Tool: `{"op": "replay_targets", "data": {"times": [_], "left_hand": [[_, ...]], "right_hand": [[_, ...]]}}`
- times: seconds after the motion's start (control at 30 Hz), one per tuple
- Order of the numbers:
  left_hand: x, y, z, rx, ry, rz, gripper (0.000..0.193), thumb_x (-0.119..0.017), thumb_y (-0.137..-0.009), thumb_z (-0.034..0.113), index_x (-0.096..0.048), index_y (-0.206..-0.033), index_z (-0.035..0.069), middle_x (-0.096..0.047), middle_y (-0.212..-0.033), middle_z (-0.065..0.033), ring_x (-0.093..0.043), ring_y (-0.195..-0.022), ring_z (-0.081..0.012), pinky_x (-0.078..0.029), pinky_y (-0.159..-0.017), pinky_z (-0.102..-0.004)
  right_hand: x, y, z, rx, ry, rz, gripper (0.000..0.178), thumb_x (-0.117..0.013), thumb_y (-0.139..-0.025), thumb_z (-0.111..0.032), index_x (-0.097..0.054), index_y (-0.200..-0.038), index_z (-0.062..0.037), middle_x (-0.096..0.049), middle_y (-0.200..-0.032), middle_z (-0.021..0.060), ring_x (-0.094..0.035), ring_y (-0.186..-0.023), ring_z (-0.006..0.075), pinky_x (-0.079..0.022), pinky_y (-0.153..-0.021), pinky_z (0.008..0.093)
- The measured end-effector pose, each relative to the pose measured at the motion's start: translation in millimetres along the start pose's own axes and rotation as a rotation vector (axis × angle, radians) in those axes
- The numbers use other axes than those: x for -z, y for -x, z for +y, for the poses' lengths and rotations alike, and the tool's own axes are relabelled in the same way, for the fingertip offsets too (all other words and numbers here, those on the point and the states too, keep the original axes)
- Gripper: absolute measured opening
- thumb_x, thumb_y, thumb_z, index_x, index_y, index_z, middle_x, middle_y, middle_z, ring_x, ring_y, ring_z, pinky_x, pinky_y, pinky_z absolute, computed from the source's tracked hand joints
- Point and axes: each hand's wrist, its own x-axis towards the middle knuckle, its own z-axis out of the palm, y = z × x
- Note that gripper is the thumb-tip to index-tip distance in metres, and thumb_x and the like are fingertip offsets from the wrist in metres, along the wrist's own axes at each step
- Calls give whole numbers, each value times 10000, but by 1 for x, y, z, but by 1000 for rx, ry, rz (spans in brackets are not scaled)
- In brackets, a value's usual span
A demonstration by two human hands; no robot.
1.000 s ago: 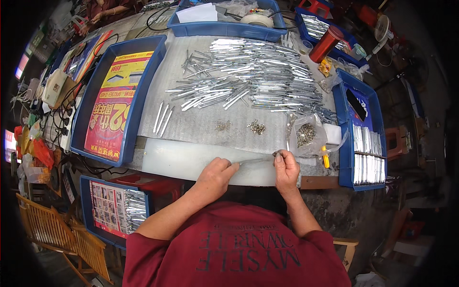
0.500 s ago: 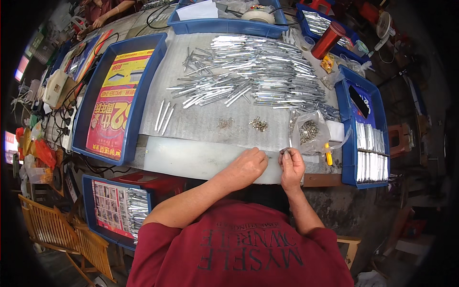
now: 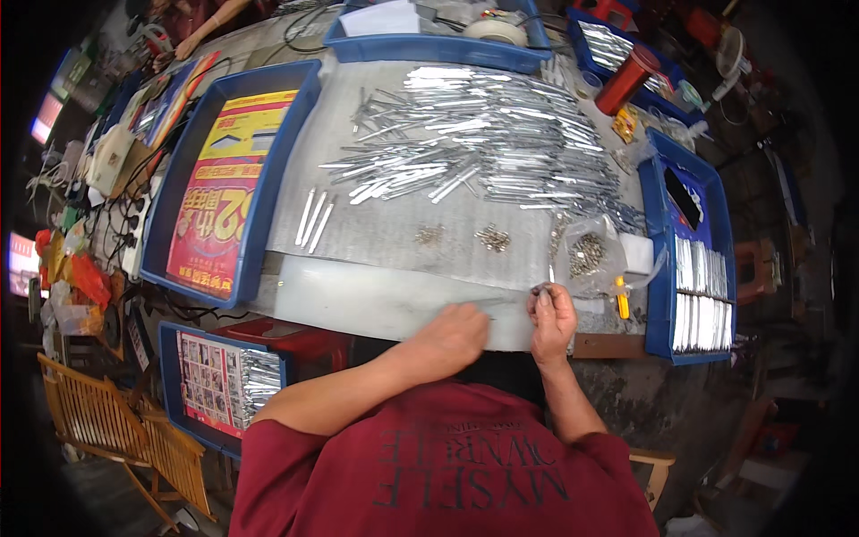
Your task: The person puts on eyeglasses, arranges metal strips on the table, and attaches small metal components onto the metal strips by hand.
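My right hand point(image 3: 553, 320) is closed in a pinch at the right end of a pale work mat point(image 3: 385, 300). A slim silvery metal strip point(image 3: 550, 274) pokes up past its fingertips; the fingers cover the rest. My left hand point(image 3: 455, 338) is curled over the mat's front edge, slightly blurred, and whatever is in its fingers is hidden. Beyond the hands lie two small heaps of tiny metal parts, a pale heap point(image 3: 429, 234) and a brassy heap point(image 3: 492, 238). A clear plastic bag of small metal parts point(image 3: 588, 254) stands just past my right hand.
A big pile of silvery metal strips point(image 3: 492, 134) covers the table's middle, with several loose strips point(image 3: 314, 219) at left. Blue trays stand left point(image 3: 250, 224), right point(image 3: 658, 268), at the back point(image 3: 438, 52) and lower left point(image 3: 170, 385). A yellow-handled tool point(image 3: 623, 300) lies right; a red cylinder point(image 3: 628, 79) stands behind.
My left hand has drawn back toward me and a little left, away from the right hand. The right hand stays pinched in nearly the same place. The view has shifted slightly.
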Motion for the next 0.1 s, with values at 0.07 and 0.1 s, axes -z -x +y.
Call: {"op": "replay_targets", "data": {"times": [0.07, 0.1], "left_hand": [[-3, -12, 4, -1, -13, 27, 289, -491, -661, 71, -514, -922, -52, -449, -789, -105, -454, -766, -243, -388, -708, -327], [-5, -19, 6, -12, -6, 46, 299, -496, -654, 70, -512, -929, -45, -458, -804, -105, -455, -767, -250, -389, -712, -336]], "right_hand": [[-2, 1, 0, -2, -34, 65, 114, -463, -844, -110, -488, -899, -13, -467, -674, 8, -353, -532, 38, -267, -456, 170], [-7, -2, 2, 1, -42, 49, 114, -463, -844, -110, -488, -899, -13, -467, -674, 8, -353, -532, 38, -267, -456, 170]]}}
